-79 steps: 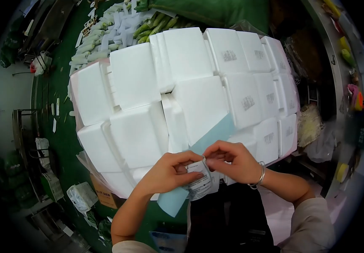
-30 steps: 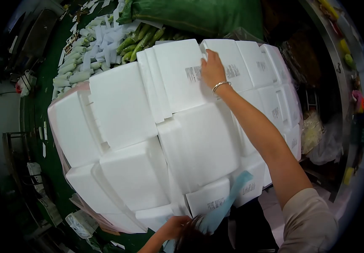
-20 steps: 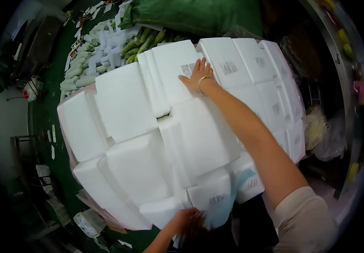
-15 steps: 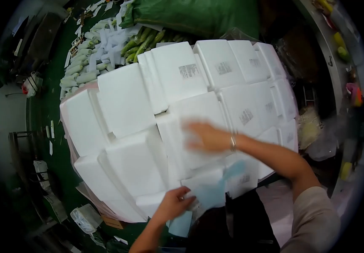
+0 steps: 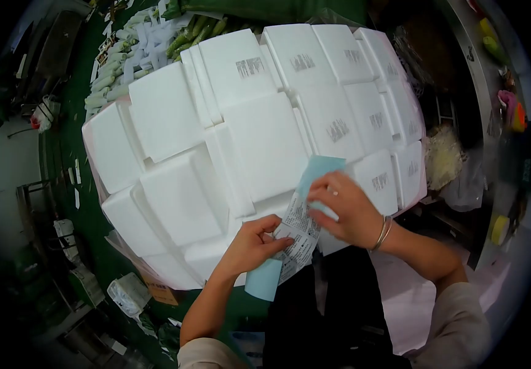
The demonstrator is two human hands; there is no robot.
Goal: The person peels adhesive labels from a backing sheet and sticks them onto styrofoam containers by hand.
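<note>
My left hand pinches a strip of printed labels on light-blue backing paper. One blue tail of the strip hangs below my left fingers, and another blue part slants up past my right hand. At the strip's upper part, my right hand is closed, fingers curled against it and slightly blurred; a bracelet circles that wrist. Beyond both hands lie rows of white foam-like packs, overlapping one another. Several on the right and at the back carry a printed label; the large pack just ahead of my hands shows none.
Bundled pale wrapped rolls and green long items lie behind the packs, beside a green sack. A metal-edged bench runs along the right. A cardboard box sits on the floor at lower left.
My right hand has come back from over the middle packs to the label strip. The strip is now raised and turned, its print showing. The view has tilted, so the packs appear higher.
</note>
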